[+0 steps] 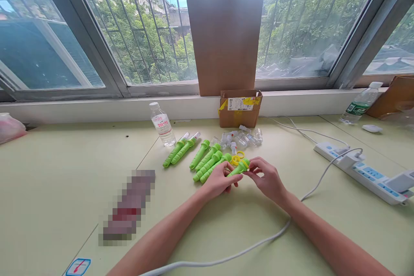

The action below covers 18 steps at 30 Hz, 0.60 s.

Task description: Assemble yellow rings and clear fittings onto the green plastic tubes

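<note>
- Far left: a pink plastic bag (pixel 12 129) sits at the table's edge, beneath the window.
- Left: a sticker (pixel 78 267) lies low on the table (pixel 64 181); a pixelated item (pixel 127 209), contents unreadable, lies above it.
- Left of centre: a water bottle (pixel 162 126) stands upright; two clear-tipped handles (pixel 185 152) lie just beside it; four plain handles (pixel 207 167) lie next, slanting alike.
- Centre: the left hand (pixel 221 179) grasps a green handle (pixel 238 169), threaded end up and to the right; yellow rings (pixel 236 159) and clear plastic pieces (pixel 243 140) lie just beyond; a cardboard box (pixel 238 118) stands behind these.
- Right of centre: the right hand (pixel 265 176) has curled fingers at the threaded end; whether they grip it, cannot tell.
- Right: a power strip (pixel 359 171) carries plugs; a second bottle (pixel 360 104) stands behind.
</note>
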Each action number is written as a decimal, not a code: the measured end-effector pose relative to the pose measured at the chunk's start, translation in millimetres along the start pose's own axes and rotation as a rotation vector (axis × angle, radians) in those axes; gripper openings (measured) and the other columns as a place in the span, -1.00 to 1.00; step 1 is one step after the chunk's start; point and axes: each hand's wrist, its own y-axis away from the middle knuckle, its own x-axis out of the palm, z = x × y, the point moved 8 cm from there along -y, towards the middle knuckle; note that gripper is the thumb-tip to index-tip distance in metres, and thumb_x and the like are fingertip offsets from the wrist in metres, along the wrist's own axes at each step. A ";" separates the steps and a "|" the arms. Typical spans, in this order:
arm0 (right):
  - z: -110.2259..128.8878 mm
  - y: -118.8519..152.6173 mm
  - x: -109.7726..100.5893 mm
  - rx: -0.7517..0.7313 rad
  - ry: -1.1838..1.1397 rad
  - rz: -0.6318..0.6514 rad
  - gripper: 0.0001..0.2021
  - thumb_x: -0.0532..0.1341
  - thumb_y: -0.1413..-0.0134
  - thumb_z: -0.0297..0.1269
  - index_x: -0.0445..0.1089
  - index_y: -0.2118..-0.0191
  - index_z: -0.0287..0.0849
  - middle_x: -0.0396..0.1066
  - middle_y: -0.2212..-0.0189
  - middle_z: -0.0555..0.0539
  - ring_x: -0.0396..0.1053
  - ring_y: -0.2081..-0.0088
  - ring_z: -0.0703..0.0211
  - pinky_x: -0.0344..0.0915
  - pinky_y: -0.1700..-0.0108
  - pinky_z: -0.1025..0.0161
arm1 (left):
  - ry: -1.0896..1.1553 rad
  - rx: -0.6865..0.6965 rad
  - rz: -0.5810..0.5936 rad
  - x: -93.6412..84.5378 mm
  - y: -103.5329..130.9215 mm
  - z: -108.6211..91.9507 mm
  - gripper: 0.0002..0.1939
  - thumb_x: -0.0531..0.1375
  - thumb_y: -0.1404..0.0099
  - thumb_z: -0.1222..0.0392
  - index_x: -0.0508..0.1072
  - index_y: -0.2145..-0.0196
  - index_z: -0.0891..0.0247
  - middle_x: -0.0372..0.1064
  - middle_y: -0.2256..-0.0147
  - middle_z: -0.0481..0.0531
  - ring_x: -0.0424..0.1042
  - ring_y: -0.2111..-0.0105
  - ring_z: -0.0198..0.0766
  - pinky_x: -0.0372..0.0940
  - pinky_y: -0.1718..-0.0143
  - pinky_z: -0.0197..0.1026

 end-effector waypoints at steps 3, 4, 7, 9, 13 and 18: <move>1.1 -0.3 -0.6 -0.004 -0.001 -0.004 -0.89 0.21 -0.09 -0.24 0.30 0.37 -0.13 0.35 0.34 -0.05 0.36 0.43 0.23 0.47 0.40 0.21 | 0.033 0.008 0.000 0.8 -0.7 0.7 -0.59 0.25 -0.08 -0.09 0.17 0.38 0.23 0.42 0.54 -0.07 0.22 0.76 -0.46 0.08 0.76 -0.39; 1.1 -0.5 -0.8 -0.003 -0.001 -0.005 -0.89 0.21 -0.09 -0.24 0.30 0.37 -0.13 0.35 0.34 -0.05 0.36 0.43 0.23 0.47 0.40 0.21 | 0.048 0.012 0.004 1.4 -1.0 1.0 -0.60 0.24 -0.09 -0.10 0.17 0.39 0.23 0.43 0.53 -0.06 0.23 0.76 -0.45 0.10 0.75 -0.39; 0.8 -1.2 -0.8 0.002 -0.001 -0.005 -0.89 0.21 -0.09 -0.23 0.31 0.37 -0.13 0.35 0.34 -0.05 0.37 0.43 0.23 0.48 0.39 0.21 | 0.080 0.020 0.015 2.9 -1.9 1.5 -0.60 0.23 -0.10 -0.10 0.16 0.40 0.23 0.44 0.51 -0.04 0.29 0.73 -0.42 0.12 0.74 -0.38; 0.9 -1.4 -0.9 0.001 -0.004 -0.006 -0.89 0.21 -0.09 -0.23 0.31 0.37 -0.13 0.35 0.34 -0.05 0.38 0.42 0.22 0.48 0.39 0.20 | 0.087 0.020 0.018 3.0 -2.1 1.8 -0.60 0.23 -0.11 -0.11 0.17 0.40 0.23 0.45 0.50 -0.03 0.32 0.72 -0.40 0.13 0.74 -0.38; 1.4 -1.4 -0.8 0.001 -0.007 -0.002 -0.90 0.21 -0.09 -0.24 0.31 0.37 -0.13 0.35 0.33 -0.06 0.37 0.41 0.22 0.47 0.38 0.20 | 0.093 0.008 0.040 3.5 -1.6 1.8 -0.61 0.22 -0.12 -0.11 0.18 0.39 0.23 0.47 0.48 -0.01 0.36 0.69 -0.37 0.13 0.73 -0.38; 2.2 -1.1 -1.5 0.004 -0.008 -0.008 -0.91 0.22 -0.08 -0.28 0.31 0.38 -0.14 0.34 0.33 -0.05 0.34 0.43 0.25 0.45 0.40 0.23 | 0.091 0.015 0.049 2.9 -1.2 0.3 -0.62 0.21 -0.14 -0.11 0.19 0.39 0.24 0.48 0.48 0.01 0.38 0.68 -0.35 0.15 0.72 -0.37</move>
